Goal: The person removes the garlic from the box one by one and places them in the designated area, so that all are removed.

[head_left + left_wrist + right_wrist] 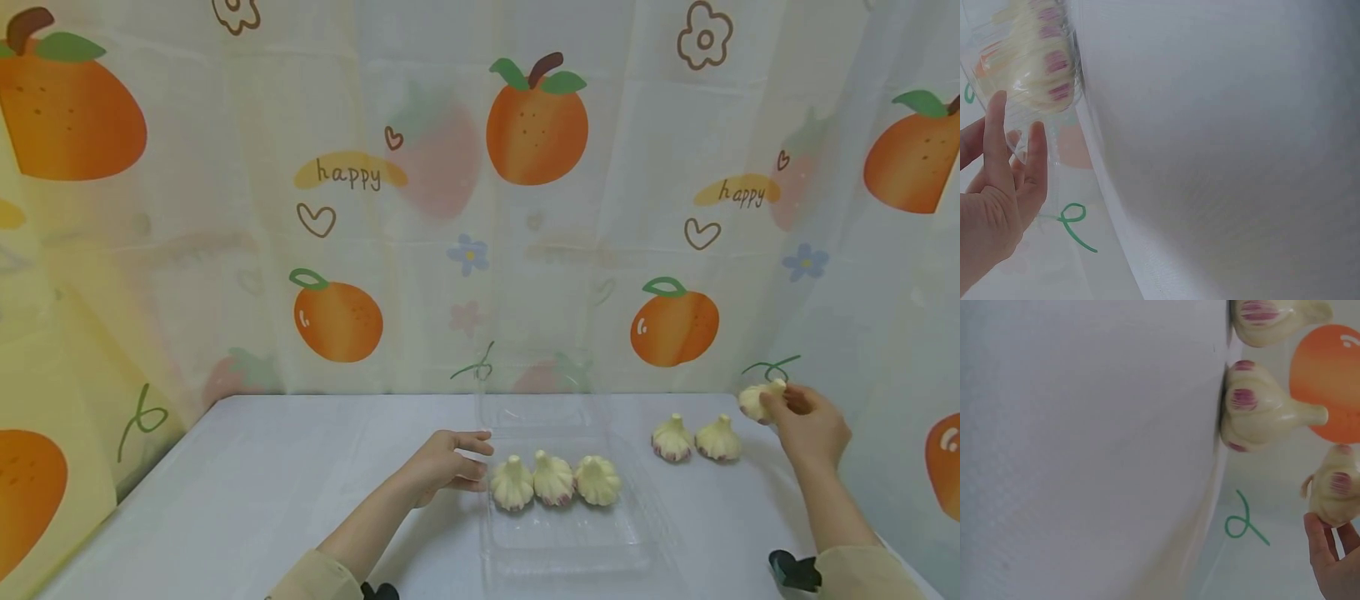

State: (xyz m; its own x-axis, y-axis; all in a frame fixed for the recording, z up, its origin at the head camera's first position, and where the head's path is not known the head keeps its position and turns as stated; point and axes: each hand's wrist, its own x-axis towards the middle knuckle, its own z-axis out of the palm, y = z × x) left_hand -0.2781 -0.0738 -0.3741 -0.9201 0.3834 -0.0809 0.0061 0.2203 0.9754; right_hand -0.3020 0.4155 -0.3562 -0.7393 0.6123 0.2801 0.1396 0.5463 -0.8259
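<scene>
A clear plastic box [562, 533] stands on the table with its lid [536, 408] raised at the back. Three garlic bulbs sit side by side in it: a left one [512, 485], a middle one [553, 479] and a right one [597, 481]. At the box's left side my left hand [442, 467] touches the wall with its fingers extended. My right hand [813, 429] pinches another garlic bulb [756, 402] above the table's far right. Just left of that hand, two more bulbs, one [671, 439] beside the other [717, 439], stand on the table.
The table [262, 483] has a white cover. Behind it hangs a curtain [540, 250] printed with oranges and flowers. Dark pieces show at both wrists, a black one [795, 571] by the right sleeve.
</scene>
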